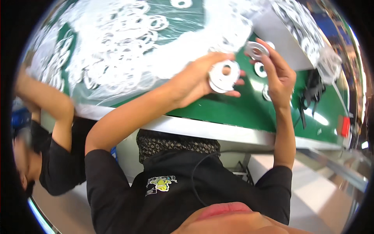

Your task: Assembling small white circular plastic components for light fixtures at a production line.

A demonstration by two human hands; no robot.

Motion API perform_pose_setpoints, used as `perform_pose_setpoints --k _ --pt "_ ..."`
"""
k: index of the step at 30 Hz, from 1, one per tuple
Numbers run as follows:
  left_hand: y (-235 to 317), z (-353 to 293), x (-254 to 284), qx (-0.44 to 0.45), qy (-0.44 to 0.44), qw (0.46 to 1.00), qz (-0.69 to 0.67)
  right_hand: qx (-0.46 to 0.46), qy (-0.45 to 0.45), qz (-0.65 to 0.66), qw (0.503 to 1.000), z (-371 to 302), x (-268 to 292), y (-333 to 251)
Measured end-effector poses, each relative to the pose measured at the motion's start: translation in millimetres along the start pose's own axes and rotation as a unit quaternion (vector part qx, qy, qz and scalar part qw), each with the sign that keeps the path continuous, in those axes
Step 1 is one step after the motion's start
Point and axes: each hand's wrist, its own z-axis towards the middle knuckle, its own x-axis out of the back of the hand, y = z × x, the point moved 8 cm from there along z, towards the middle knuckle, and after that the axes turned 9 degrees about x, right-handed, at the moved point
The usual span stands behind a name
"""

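Rings (223, 83), white, flat, pierced at the centre: what look like two or more stacked in my left grip (199, 76), one more in my right grip (280, 76), all above the green worktop (233, 113).

Risks, largest to smallest.
Plastic sheeting (167, 72), clear, loose, beside my left forearm: might snag on the arm and drag the heap of rings (113, 54) towards the worktop's near edge.
Box (281, 41), pale, rings piled inside, near my right fingers: a careless knuckle could jar it and spill some.
Left stack, lower rims out of line: thumb over the upper edge, fingers spread behind. If the thumb eased, I judge the rings could slide apart and drop.
Single ring (250, 52), pinched between my right thumb and fingers: thin, probably slick; too light a pinch could let it slip onto the loose rings (256, 70) below.

Appearance, same order.
Heap: white, overlapping, lying at mixed angles; no count possible.
Left stack: broad white face turned upward, round central hole, small dark marks near the rim, too blurred to identify.
Single ring: greyer, seen at a slant, with what seems a stepped inner edge; finish cannot be told.
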Motion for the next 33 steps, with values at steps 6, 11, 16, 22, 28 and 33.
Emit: perform_pose_setpoints --k 6,11,16,22,28,33 --pt "-8.6 12.5 -2.9 0.028 -0.030 0.997 -0.058 0.297 -0.177 -0.278 0.896 -14.9 -46.4 -39.9" --pt "-13.6 9.8 3.1 0.014 0.013 0.999 -0.047 0.281 -0.240 -0.266 0.890 -18.3 -48.7 -37.6" --pt "-11.6 5.9 0.0 0.029 -0.017 0.997 -0.063 0.272 -0.258 -0.244 0.894 -22.2 -54.1 -38.4" --pt "-7.3 8.6 1.3 0.012 -0.025 0.999 -0.031 0.226 -0.232 -0.182 0.928 -14.3 -47.7 -43.0" --pt "-3.2 8.6 3.9 -0.016 -0.004 0.998 0.066 0.143 -0.030 -0.045 0.988 -2.4 -6.5 -22.1" --pt "-12.9 14.7 10.1 -0.008 -0.003 0.998 0.067 0.109 0.010 -0.073 0.991 9.9 -8.7 -15.8"
